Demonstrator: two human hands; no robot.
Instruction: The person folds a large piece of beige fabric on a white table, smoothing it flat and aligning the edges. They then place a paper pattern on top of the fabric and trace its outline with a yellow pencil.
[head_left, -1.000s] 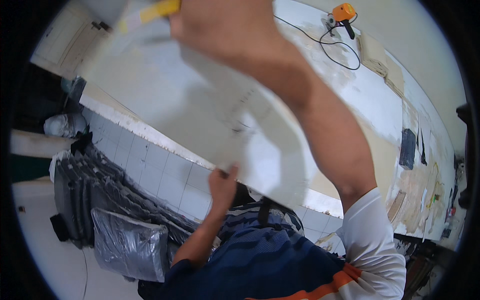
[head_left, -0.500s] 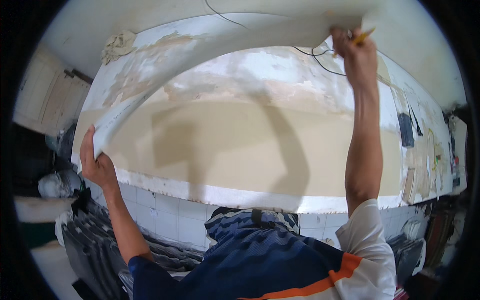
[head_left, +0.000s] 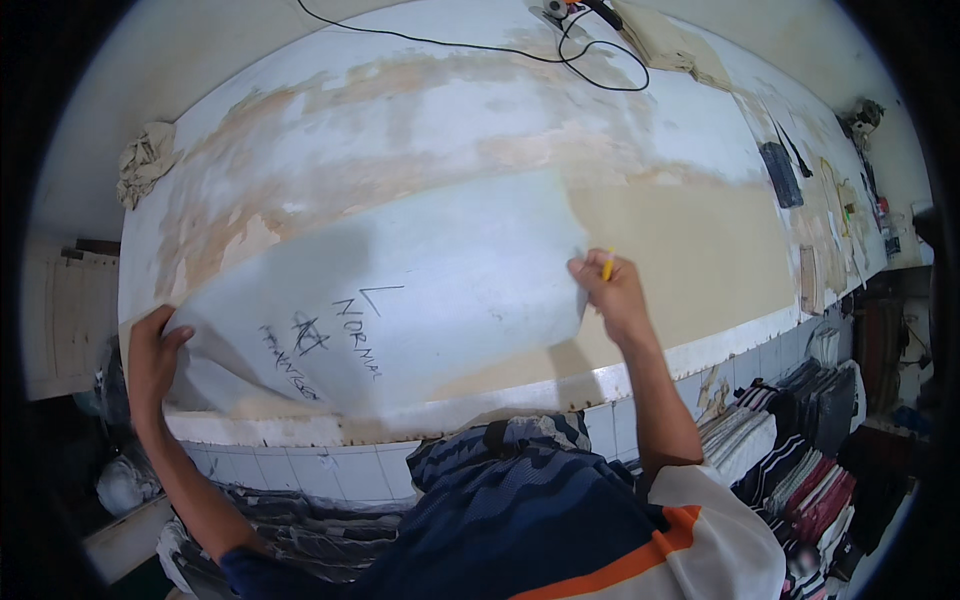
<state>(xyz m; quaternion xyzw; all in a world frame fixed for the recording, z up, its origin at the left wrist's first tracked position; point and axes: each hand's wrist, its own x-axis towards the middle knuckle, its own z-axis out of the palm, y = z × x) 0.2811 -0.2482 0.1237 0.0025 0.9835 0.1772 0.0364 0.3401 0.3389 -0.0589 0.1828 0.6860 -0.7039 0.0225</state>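
Note:
A large pale paper pattern sheet (head_left: 470, 260) with dark handwriting spans the space between my hands. My left hand (head_left: 153, 362) grips its left end, where the sheet curls and creases. At the sheet's right edge, my right hand (head_left: 612, 292) pinches it and also keeps a slim yellow pencil (head_left: 608, 262) between its fingers. Beneath lies a long beige sheet (head_left: 690, 250), spread along the near side of the white, stained table (head_left: 440, 125). The pattern covers the left part of this beige sheet; whether it lies fully flat there I cannot tell.
A black cord (head_left: 470, 47) loops across the far side of the table, near folded beige material (head_left: 665, 45). A crumpled cloth (head_left: 147, 163) sits at the far left corner. A dark block (head_left: 781, 175) lies at right. Stacked folded garments (head_left: 800, 430) stand below the near edge.
The pattern sheet has come down from a raised arc to the beige sheet, its written face now visible. My right hand has moved nearer and left; my left hand has shifted slightly left and nearer.

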